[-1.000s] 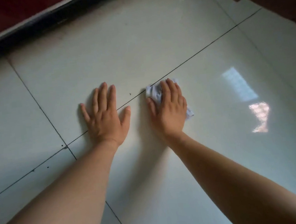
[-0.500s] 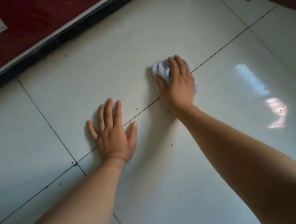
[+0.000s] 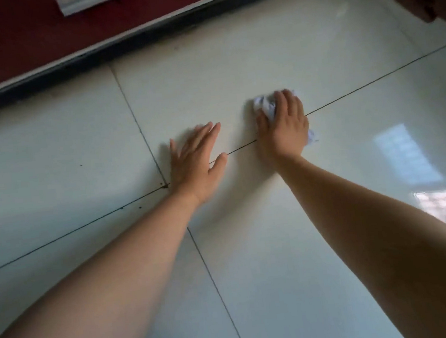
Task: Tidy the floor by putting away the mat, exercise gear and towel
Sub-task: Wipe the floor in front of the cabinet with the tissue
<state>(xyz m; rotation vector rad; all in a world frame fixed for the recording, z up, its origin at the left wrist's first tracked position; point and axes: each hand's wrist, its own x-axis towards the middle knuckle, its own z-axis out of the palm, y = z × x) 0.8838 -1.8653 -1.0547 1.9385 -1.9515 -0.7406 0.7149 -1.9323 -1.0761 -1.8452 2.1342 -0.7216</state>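
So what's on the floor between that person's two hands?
Only bare glossy tile, crossed by a dark grout line, lies between the left hand and the right hand, which presses a crumpled white cloth. The head view shows it.

A glossy pale tiled floor (image 3: 233, 66) fills the frame, crossed by thin dark grout lines (image 3: 372, 81). Two of them meet at centre left. Right at that junction the left hand (image 3: 195, 162) is laid flat on the tiles, fingers stretched and a little blurred. Just right of it, apart from it, a crumpled white cloth (image 3: 263, 106) is pressed onto the floor under the right hand (image 3: 285, 129), over the long diagonal grout line; cloth edges are seen at the fingertips and at the hand's right side. A few dark specks (image 3: 80, 165) are dotted on the left tiles. A bright window reflection (image 3: 404, 155) is caught at the right. Along the top left, the floor is bounded by a dark plinth (image 3: 121, 46).
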